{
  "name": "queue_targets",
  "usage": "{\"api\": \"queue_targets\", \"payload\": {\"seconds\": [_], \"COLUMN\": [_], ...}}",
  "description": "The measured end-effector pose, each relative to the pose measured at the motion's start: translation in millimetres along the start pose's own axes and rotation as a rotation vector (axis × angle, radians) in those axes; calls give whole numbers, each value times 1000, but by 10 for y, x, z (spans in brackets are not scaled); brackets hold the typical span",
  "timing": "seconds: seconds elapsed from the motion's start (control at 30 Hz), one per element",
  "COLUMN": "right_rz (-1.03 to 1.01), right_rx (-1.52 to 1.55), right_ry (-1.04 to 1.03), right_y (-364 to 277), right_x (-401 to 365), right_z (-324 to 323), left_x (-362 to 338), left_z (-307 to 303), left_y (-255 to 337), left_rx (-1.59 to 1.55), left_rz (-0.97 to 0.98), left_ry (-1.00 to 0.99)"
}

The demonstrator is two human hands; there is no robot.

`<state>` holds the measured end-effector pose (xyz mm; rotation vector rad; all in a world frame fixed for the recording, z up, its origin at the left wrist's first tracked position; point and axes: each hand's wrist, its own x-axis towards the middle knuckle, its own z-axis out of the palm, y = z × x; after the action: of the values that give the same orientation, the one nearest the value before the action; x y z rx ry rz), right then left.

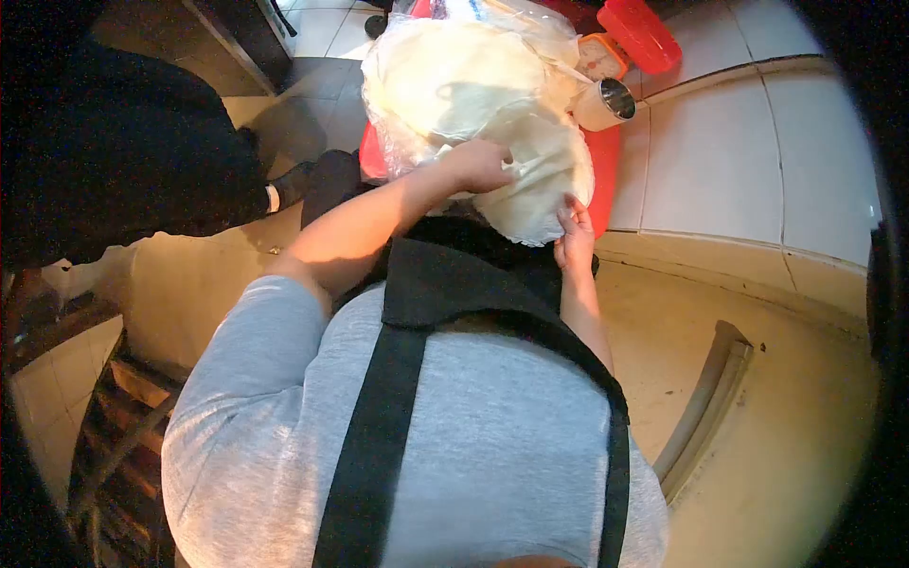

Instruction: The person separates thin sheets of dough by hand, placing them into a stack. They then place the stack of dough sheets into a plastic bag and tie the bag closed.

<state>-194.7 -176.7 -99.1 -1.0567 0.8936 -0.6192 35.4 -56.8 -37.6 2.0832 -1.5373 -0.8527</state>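
Observation:
Thin, round, pale sheets (464, 71) lie in a pile on clear plastic over a red surface (606, 170). My left hand (481, 167) is closed in a pinch on a raised fold of the top sheet (544, 175), near its middle. Fingers of my right hand (574, 233) pinch the same sheet at its lower right edge. Between my two hands the sheet is creased, and its near edge hangs toward my lap.
A metal cup (604, 103), an orange-rimmed dial scale (600, 57) and a red plastic container (640, 36) stand beyond the sheets at the right. A tiled wall (715, 151) runs along the right. Another person in dark clothing (123, 151) is at the left.

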Motion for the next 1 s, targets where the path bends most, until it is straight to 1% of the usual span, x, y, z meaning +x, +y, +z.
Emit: {"api": "queue_targets", "payload": {"seconds": [0.07,0.17,0.27,0.37,0.4,0.47,0.57,0.63,0.67,0.73,0.77,0.83,0.87,0.9,0.97,1.0], "right_rz": [-24,-18,-8,-51,-72,-54,-15,19,-14,-83,-88,-94,-58,-78,-119,-204], "right_rx": [57,104,132,81,50,90,172,199,174,131,174,256,433,482,576,489], "right_ry": [-24,-36,-45,-54,-51,-45,-64,-74,-60,-33,-22,0,-37,-68,-136,-117], "right_y": [20,16,2,113,96,69,1,-59,-60,-52,-68,-371,-492,-563,-650,-641], "right_x": [2,4,-10,47,44,27,-35,-34,-38,-40,-64,-230,-276,-317,-395,-425], "right_z": [16,24,38,-30,-26,-32,11,39,40,63,94,290,357,383,399,421], "left_x": [31,-127,45,355,402,482,562,548,531,525,520,351,281,225,183,110], "left_z": [-118,-351,-193,-53,-38,-7,-68,-84,-88,-129,-140,-241,-136,-21,254,356], "left_y": [-41,225,192,-9,0,-5,31,-29,-55,83,195,656,784,882,953,927], "left_rx": [20,-19,165,227,278,380,269,313,336,191,119,-172,-206,-241,-176,-194], "left_rz": [39,-148,5,-12,-29,-61,-194,-70,-9,105,161,111,101,92,206,266], "left_ry": [-183,-101,246,440,448,463,424,450,463,398,362,82,68,57,-137,-105]}}
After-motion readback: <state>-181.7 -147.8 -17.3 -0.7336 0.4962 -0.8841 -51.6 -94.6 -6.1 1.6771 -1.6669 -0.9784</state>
